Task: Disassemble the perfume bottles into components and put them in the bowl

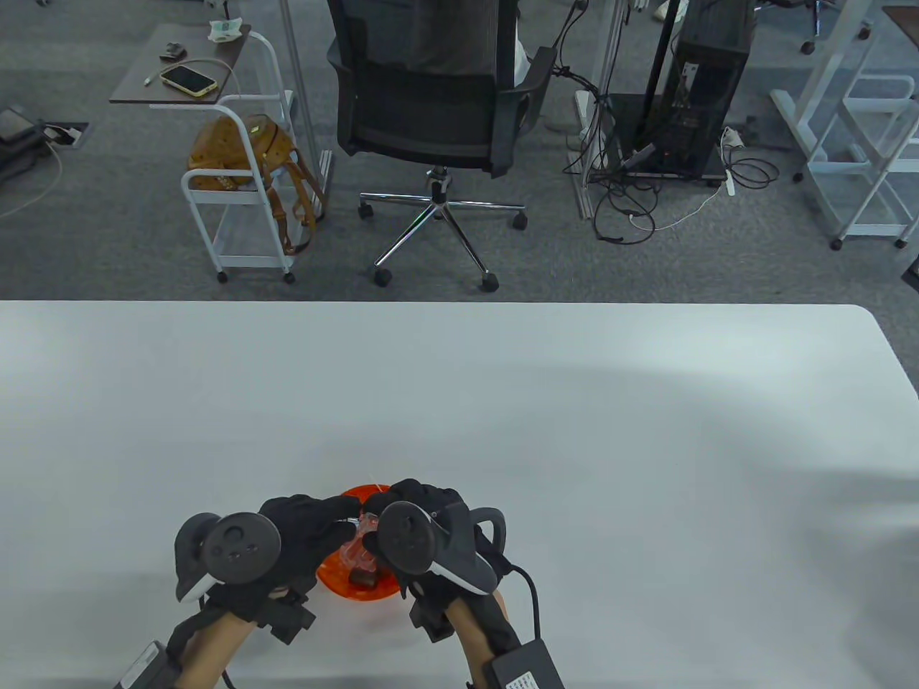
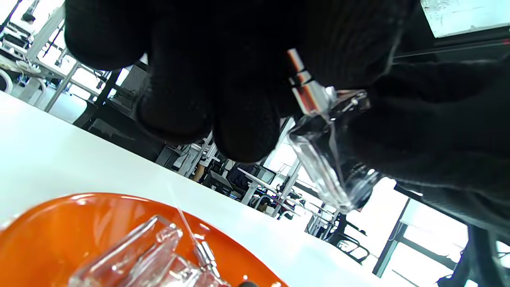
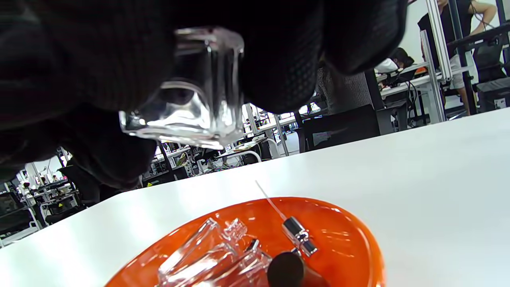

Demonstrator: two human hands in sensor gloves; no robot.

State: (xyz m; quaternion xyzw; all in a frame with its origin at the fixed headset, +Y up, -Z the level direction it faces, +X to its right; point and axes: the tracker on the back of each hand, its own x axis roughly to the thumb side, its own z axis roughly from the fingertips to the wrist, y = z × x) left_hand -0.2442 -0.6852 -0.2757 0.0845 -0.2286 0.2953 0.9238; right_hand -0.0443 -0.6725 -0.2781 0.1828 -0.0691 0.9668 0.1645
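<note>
- Clear glass is the story here: a perfume bottle (image 2: 330, 159) sits up in the air right over the orange bowl (image 1: 337, 578), with both gloved hands on it.
- Right hand (image 1: 423, 527) has its grip wrapped around the square glass body; in the right wrist view the bottle's flat base (image 3: 187, 119) pokes out below the curled fingers (image 3: 99, 67).
- Left hand (image 1: 301, 535) is clenched at the other end, fingertips pinching the silvery spray collar (image 2: 305, 89) at the neck.
- Down in the bowl: another clear bottle body (image 3: 211, 251), a metal sprayer with its thin dip tube (image 3: 297, 233), and a dark round cap (image 3: 289, 269), all lying close together.
- Danger one, to my eye: smooth glass in knitted gloves. If the collar gives way all at once, the body could jerk free of the right hand's grip and drop.
- Danger two: a drop from here lands glass on glass. The bottle hangs directly above the one in the bowl, so a chip or crack looks possible.
- Danger three: that dip tube is hair-thin. Pulled out crooked, it may bend or snag on the neck.
- Danger four: the bowl sits near the counter (image 1: 574, 430) edge closest to the person; a wrist knocking its rim could tip or skid it.
- Whether the collar is loose yet, I cannot tell; the gloves hide the joint.
</note>
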